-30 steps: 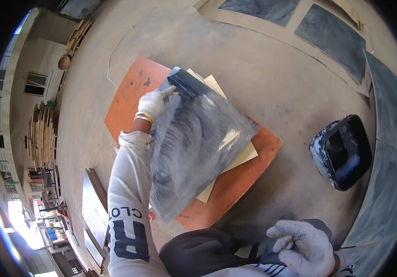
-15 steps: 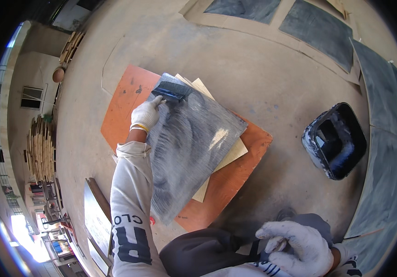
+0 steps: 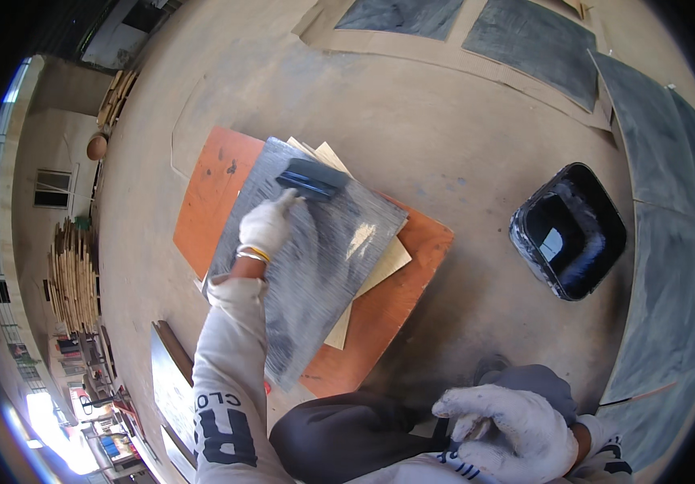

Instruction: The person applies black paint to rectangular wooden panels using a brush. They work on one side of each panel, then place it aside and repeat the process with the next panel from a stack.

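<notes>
Gloves (image 3: pixel 525 411), two of them and white, cover both hands. Nearest, the right hand (image 3: pixel 509 431) sits by one grey-trousered knee (image 3: pixel 537 383), its fingers loosely curled; I cannot tell whether anything lies inside. The left hand (image 3: pixel 265 227), with one yellow band (image 3: pixel 259 253) at the wrist, reaches forward and grips one wide dark brush (image 3: pixel 312 179) by its near side. The brush rests on one grey-streaked board (image 3: pixel 307 274), toward its far end; one bare pale patch (image 3: pixel 361 238) shows near the board's right edge. Beneath lie at least two pale plywood sheets (image 3: pixel 389 266), turned askew, and below those one orange-red board (image 3: pixel 416 242). To the right stands one black rounded-square bucket (image 3: pixel 535 252), smeared outside, with dark liquid in it. Further off, two dark panels (image 3: pixel 529 48) lie on cardboard (image 3: pixel 456 50), and more dark panels (image 3: pixel 666 266) line the right side, their exact count unclear. Far left are one stack of wooden slats (image 3: pixel 73 278), one round wooden bowl (image 3: pixel 97 146) and one window (image 3: pixel 53 187).
</notes>
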`<state>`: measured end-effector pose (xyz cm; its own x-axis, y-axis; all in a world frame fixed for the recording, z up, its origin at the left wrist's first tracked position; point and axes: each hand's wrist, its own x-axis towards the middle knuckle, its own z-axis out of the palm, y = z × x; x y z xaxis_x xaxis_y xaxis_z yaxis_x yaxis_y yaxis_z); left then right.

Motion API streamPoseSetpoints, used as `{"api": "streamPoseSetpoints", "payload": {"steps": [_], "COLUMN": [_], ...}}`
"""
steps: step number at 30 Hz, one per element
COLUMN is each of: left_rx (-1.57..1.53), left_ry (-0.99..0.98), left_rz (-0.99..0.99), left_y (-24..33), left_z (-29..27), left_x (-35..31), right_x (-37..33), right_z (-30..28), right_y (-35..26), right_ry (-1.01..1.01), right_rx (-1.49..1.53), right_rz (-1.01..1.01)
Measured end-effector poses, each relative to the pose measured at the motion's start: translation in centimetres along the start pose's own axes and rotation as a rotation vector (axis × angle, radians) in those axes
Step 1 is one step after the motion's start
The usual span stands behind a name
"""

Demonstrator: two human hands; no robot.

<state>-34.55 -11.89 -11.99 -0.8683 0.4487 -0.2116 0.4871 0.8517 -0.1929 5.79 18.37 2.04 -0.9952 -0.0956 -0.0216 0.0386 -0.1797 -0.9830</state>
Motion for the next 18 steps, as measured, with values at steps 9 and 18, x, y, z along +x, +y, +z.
{"api": "streamPoseSetpoints", "payload": {"steps": [9, 18], "left_rx": [0.021, -0.037], "left_ry": [-0.138, -0.1], "left_rz": [-0.026, 0.012], "left_y": [10.9, 7.6], "left_z": [-1.2, -1.4], "left_x": [-10.5, -9.0], "right_x": [-0.3, -0.5], "right_z": [-1.2, 0.1], "right_y": [0.1, -0.8], "right_ry": [-0.082, -0.043], "right_rx": [0.015, 0.022], "right_rz": [0.187, 0.161]}}
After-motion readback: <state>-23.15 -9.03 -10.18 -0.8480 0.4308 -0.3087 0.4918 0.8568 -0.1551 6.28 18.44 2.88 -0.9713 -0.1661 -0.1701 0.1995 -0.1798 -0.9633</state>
